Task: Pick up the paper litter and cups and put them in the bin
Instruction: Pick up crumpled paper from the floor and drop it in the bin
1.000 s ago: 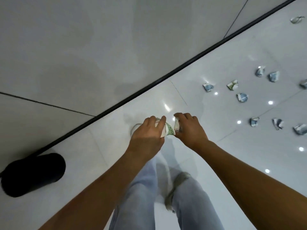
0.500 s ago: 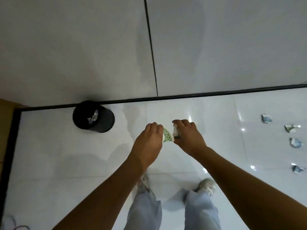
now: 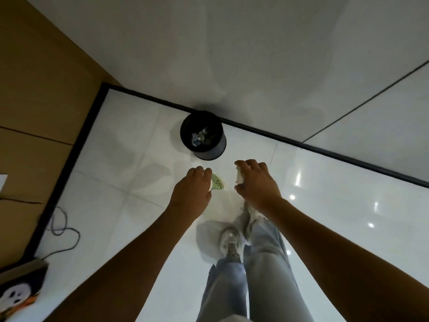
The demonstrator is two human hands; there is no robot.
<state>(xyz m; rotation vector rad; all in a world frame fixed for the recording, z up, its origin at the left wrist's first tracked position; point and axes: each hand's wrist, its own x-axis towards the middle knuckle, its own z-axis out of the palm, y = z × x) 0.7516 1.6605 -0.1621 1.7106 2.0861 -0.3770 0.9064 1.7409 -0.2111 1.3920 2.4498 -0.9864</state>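
Observation:
A black round bin (image 3: 210,152) stands on the white floor against the wall's dark skirting, with crumpled paper inside it. My left hand (image 3: 192,191) grips a white paper cup with a green print (image 3: 217,182), its end sticking out to the right of my fingers. My right hand (image 3: 255,182) grips a crumpled white piece of paper (image 3: 239,177). Both hands hover just short of the bin, a little below it in the view, and are now apart from each other.
A brown wooden panel (image 3: 34,112) runs along the left. A thin cable (image 3: 62,231) loops on the floor at the left, near a dark bag with a ghost face (image 3: 18,289) in the lower left corner. My legs and shoes (image 3: 229,245) are below the hands.
The view has swung left, bringing the bin from the left side to straight ahead and closer. My hands, held together before, have drawn apart. The scattered litter at the right has left the view.

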